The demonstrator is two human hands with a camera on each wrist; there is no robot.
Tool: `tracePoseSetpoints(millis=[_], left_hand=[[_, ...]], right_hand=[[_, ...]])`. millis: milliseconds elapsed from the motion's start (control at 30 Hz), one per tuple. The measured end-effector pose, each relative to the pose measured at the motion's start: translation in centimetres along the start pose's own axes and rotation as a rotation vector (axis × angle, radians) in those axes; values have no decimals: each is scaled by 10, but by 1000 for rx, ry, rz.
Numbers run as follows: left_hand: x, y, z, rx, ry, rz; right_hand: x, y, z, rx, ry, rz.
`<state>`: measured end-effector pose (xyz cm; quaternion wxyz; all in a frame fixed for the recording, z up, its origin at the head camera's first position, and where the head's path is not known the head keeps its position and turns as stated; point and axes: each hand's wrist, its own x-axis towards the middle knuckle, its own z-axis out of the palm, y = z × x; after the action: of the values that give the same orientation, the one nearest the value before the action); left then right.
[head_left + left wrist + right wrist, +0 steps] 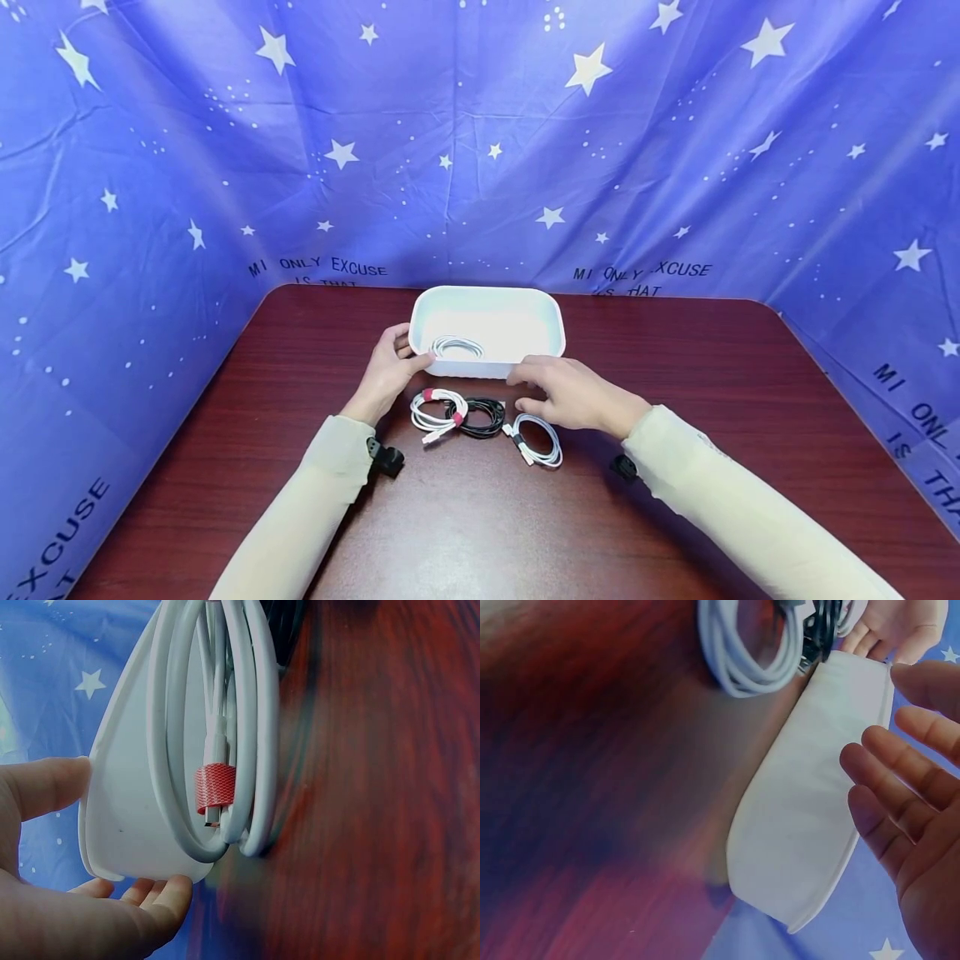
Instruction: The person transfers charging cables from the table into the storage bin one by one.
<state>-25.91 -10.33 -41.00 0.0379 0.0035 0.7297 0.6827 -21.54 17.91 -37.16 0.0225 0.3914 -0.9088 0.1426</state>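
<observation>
A white plastic bin [487, 369] stands towards the back of the table, with a coiled light-coloured cable [454, 339] in its left part. My left hand [387, 367] holds the bin's left end, thumb at the rim and fingers bent round the outside. In the right wrist view my right hand [915, 780] has loosely spread fingers beside the bin's front wall [802, 787]; whether they touch it I cannot tell. In front of the bin lie a white cable [247, 750] with red straps, a coiled black cable [483, 431], and a pale cable [557, 442] with a black strap.
The dark red wooden table [465, 517] has rounded back corners. A blue curtain [450, 167] with white stars and printed words hangs behind it and along both sides. Black bands [387, 460] sit at my sleeve cuffs.
</observation>
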Motion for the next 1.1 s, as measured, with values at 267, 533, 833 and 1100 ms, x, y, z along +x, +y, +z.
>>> tracePoseSetpoints(millis=[267, 533, 833, 1100], left_hand=[[0, 2, 1, -7, -3, 0], [0, 2, 1, -7, -3, -1], [-1, 1, 0, -12, -9, -5], [0, 1, 0, -16, -6, -3]], right_hand=[[-7, 3, 6, -8, -24, 9], [-14, 5, 15, -14, -44, 12], [-20, 9, 22, -33, -69, 35], [-22, 8, 23, -39, -77, 40]])
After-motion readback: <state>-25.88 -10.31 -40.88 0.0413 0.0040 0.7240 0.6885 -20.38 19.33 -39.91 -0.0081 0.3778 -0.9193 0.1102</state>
